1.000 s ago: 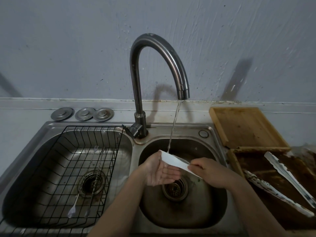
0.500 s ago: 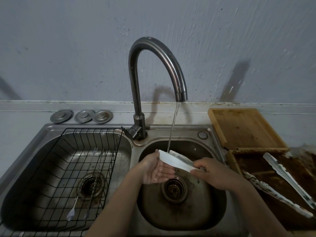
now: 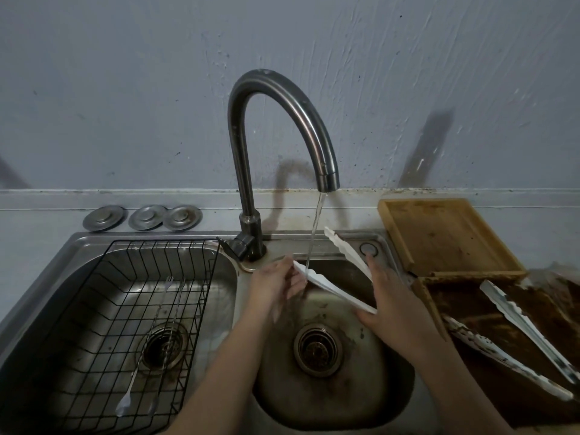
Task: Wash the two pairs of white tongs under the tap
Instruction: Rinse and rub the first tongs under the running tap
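Water runs from the curved steel tap [image 3: 326, 171] into the right sink basin [image 3: 376, 387]. One pair of white tongs [image 3: 332, 285] is over this basin, its two arms spread apart. My right hand [image 3: 392, 299] grips it at the hinge end. The stream lands on the lower arm's tip, where the fingers of my left hand [image 3: 276, 282] touch it. The upper arm points up toward the tap's base. A second pair of white tongs [image 3: 527, 324], speckled with dirt, lies on the dark wooden tray [image 3: 489, 309] at the right.
A black wire rack [image 3: 103, 324] fills the left basin, with thin metal utensils [image 3: 163, 312] lying in it. Three round metal plugs [image 3: 142, 217] sit behind the sink. A lighter wooden tray [image 3: 445, 237] rests on the counter behind the dark one.
The tongs, held nearly closed before, have sprung open, one arm now rising toward the tap. My right hand moved up and right; my left hand stays at the tip under the water.
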`<state>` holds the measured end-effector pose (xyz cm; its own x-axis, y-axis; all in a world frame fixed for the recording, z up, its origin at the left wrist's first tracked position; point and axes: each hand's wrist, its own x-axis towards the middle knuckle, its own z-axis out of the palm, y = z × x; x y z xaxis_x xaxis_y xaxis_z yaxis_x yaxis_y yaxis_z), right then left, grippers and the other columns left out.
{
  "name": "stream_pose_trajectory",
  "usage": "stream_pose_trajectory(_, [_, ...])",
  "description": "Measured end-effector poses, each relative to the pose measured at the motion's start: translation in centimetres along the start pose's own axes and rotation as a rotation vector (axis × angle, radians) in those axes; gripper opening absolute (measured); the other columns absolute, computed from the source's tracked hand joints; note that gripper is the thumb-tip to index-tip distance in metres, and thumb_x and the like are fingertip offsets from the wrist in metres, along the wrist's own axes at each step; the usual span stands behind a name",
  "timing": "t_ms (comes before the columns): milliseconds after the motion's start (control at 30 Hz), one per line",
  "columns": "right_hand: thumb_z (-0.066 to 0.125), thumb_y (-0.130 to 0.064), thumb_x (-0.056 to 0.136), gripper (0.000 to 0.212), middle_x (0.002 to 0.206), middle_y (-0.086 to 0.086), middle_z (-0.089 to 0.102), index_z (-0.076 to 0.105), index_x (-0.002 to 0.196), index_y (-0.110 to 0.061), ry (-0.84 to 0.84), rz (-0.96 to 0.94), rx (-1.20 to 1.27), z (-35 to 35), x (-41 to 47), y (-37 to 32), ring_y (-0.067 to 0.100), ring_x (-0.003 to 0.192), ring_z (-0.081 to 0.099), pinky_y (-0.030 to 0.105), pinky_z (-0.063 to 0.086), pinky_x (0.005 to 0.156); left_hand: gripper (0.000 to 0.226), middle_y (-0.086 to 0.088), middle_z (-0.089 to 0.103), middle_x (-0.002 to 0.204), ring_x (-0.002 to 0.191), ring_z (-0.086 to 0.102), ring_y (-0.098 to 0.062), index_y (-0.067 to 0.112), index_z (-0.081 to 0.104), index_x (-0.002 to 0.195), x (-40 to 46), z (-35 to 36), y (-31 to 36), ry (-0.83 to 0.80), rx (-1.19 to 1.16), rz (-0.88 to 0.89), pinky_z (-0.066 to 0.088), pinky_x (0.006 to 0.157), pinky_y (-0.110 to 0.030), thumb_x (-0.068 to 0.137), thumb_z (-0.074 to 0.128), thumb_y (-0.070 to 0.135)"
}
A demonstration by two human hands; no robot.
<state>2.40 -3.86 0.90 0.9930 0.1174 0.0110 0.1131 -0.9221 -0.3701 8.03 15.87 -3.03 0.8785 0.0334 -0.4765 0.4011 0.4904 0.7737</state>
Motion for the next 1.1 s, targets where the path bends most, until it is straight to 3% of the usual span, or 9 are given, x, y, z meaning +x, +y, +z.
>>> stream_pose_trajectory(67, [0.069,-0.037,0.078,0.092,0.144,0.003,0.036,0.007,0.145,-0.024,0.042,0.029,-0.014,0.6,0.4,-0.3,0.020,0.123,0.046,0.035,0.047,0.089,0.004,-0.003,0.062,0.050,0.052,0.051,-0.019,0.006,0.061,0.082,-0.2,0.8,0.2,-0.015,-0.071,0.051,0.043,0.046,-0.025,0.085,0.064,0.008])
stream_pose_trajectory(200, [0.073,-0.034,0.075,0.079,0.133,0.003,0.048,0.025,0.137,-0.020,0.097,0.079,0.021,1.3,0.7,0.0,0.020,0.110,0.055,0.033,0.050,0.080,0.040,0.000,0.074,0.073,0.068,0.071,-0.015,0.013,0.059,0.096,-1.0,1.6,-0.4,-0.039,-0.010,0.197,0.057,0.056,-0.027,0.069,0.072,-0.012])
stream_pose_trajectory(300, [0.076,-0.035,0.071,0.072,0.116,-0.001,0.055,0.033,0.128,-0.022,0.120,0.071,0.050,1.1,0.7,0.5,0.019,0.097,0.059,0.032,0.049,0.072,0.038,0.001,0.074,0.070,0.066,0.069,-0.017,0.016,0.062,0.092,-1.2,1.6,-0.7,-0.038,0.114,0.237,0.056,0.058,-0.028,0.067,0.076,-0.008])
stream_pose_trajectory(433, [0.078,-0.030,0.068,0.068,0.099,-0.007,0.054,0.037,0.122,-0.026,0.131,0.010,0.003,0.7,0.7,0.4,0.013,0.084,0.056,0.023,0.037,0.061,0.004,-0.011,0.071,0.070,0.066,0.072,-0.021,0.006,0.066,0.089,-1.5,1.5,-0.6,0.069,-0.032,0.180,0.056,0.052,-0.025,0.086,0.063,0.008])
stream_pose_trajectory(533, [0.080,-0.028,0.064,0.065,0.088,-0.012,0.047,0.040,0.115,-0.028,0.133,-0.035,-0.028,0.7,1.0,-0.1,0.013,0.086,0.057,0.020,0.033,0.060,0.017,-0.012,0.069,0.078,0.067,0.072,-0.020,0.001,0.063,0.091,-2.0,1.3,-1.0,0.130,-0.094,0.205,0.058,0.052,-0.027,0.090,0.058,0.017])
stream_pose_trajectory(667, [0.083,-0.025,0.062,0.070,0.086,-0.015,0.043,0.039,0.116,-0.025,0.107,-0.022,0.046,1.9,1.7,-1.2,0.010,0.076,0.051,0.014,0.031,0.053,0.008,-0.009,0.068,0.076,0.068,0.067,-0.020,0.007,0.062,0.093,-3.0,1.1,0.5,0.167,-0.150,0.294,0.055,0.049,-0.024,0.089,0.059,0.013])
stream_pose_trajectory(800, [0.086,-0.027,0.060,0.066,0.091,-0.009,0.054,0.034,0.101,-0.027,0.056,0.087,0.273,3.8,2.3,-2.4,0.008,0.076,0.058,0.018,0.050,0.058,0.015,0.005,0.071,0.063,0.069,0.067,-0.014,0.013,0.065,0.098,-4.0,0.8,2.9,0.141,-0.096,0.370,0.058,0.068,-0.033,0.084,0.066,0.008])
stream_pose_trajectory(900, [0.087,-0.034,0.058,0.068,0.084,-0.013,0.047,0.027,0.090,-0.032,0.041,0.105,0.333,4.8,2.3,-3.0,-0.003,0.062,0.049,0.007,0.034,0.047,0.017,0.005,0.072,0.068,0.072,0.069,-0.014,0.014,0.066,0.098,-4.7,0.7,3.6,0.114,-0.058,0.416,0.060,0.072,-0.035,0.082,0.067,0.007])
stream_pose_trajectory(1100, [0.085,-0.046,0.053,0.067,0.081,-0.015,0.045,0.033,0.091,-0.029,0.142,0.163,0.331,3.5,1.7,-2.4,0.005,0.071,0.049,0.013,0.034,0.052,0.013,-0.002,0.071,0.076,0.071,0.068,-0.016,0.013,0.064,0.096,-4.3,0.3,2.6,0.091,-0.027,0.384,0.059,0.060,-0.026,0.090,0.055,0.005])
